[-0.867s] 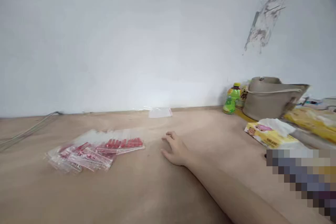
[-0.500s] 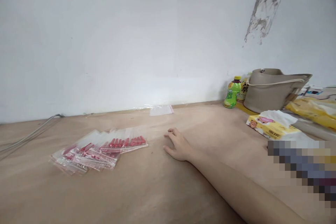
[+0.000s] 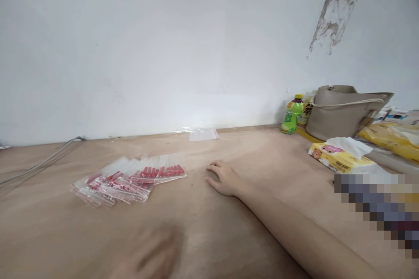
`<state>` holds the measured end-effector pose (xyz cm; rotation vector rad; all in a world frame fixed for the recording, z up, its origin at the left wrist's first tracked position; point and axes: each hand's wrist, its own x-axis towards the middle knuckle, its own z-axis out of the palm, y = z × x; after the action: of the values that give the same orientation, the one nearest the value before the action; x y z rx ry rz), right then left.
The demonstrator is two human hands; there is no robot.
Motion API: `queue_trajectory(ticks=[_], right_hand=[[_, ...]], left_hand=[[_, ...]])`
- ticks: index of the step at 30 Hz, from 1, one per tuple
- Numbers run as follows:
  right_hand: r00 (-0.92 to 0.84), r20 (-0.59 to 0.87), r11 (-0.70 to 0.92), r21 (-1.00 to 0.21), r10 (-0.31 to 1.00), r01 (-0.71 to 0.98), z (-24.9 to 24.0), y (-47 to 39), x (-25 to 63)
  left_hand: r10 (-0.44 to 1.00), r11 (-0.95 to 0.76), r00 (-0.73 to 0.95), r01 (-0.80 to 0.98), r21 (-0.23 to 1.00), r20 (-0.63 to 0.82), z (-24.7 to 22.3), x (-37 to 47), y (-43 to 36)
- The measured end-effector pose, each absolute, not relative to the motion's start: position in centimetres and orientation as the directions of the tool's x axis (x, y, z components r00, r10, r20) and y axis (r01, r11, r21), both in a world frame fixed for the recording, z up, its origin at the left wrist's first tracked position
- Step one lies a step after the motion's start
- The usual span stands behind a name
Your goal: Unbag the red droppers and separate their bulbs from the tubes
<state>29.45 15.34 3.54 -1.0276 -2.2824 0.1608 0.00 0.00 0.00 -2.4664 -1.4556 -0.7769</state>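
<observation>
My right hand rests on the brown tabletop, fingers loosely bent and thumb apart, with nothing in it. To its left lies a fanned row of clear zip bags with small red pieces inside, overlapping one another; a small gap separates them from my fingertips. At the bottom edge my left hand is smeared by motion, nearer to me than the bags, so its fingers cannot be made out. A flat clear zip bag with a red seal line lies at the back, against the wall.
A grey cable runs along the left. On the right stand a green drink bottle, a second bottle, a beige bag and a yellow tissue pack. Yellow packaging lies farther right; a pixelated patch covers the lower right.
My left hand has come into view, blurred, at the bottom edge. My right hand stays in place on the table. The whole view has shifted slightly.
</observation>
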Motion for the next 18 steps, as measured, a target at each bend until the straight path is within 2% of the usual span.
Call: queue_trajectory(ticks=[1,3,5,8,13,18], right_hand=[[-0.509,0.488,0.692,-0.343,0.709,0.635,3.5,15.4,29.5],[-0.519,0.482,0.696,-0.335,0.705,0.635,3.5,15.4,29.5],[-0.526,0.479,0.699,-0.328,0.703,0.635,3.5,15.5,29.5],[-0.529,0.479,0.702,-0.327,0.7,0.633,3.5,15.5,29.5],[-0.522,0.522,0.725,-0.338,0.675,0.6,4.0,14.9,29.5],[-0.575,0.588,0.817,-0.324,0.569,0.477,4.3,14.1,28.6]], left_hand=[[0.763,-0.512,0.406,0.855,0.086,0.503,1.3,0.9,2.2],[0.801,-0.433,0.426,0.898,-0.086,0.421,3.8,2.7,6.8],[0.807,-0.318,0.387,0.921,-0.225,0.446,5.3,4.1,10.5],[0.813,-0.265,0.378,0.917,-0.297,0.443,5.7,5.2,13.4],[0.777,-0.399,0.462,0.887,-0.233,0.427,4.7,6.4,13.5],[0.786,-0.517,0.465,0.856,0.019,0.407,4.5,7.7,13.1]])
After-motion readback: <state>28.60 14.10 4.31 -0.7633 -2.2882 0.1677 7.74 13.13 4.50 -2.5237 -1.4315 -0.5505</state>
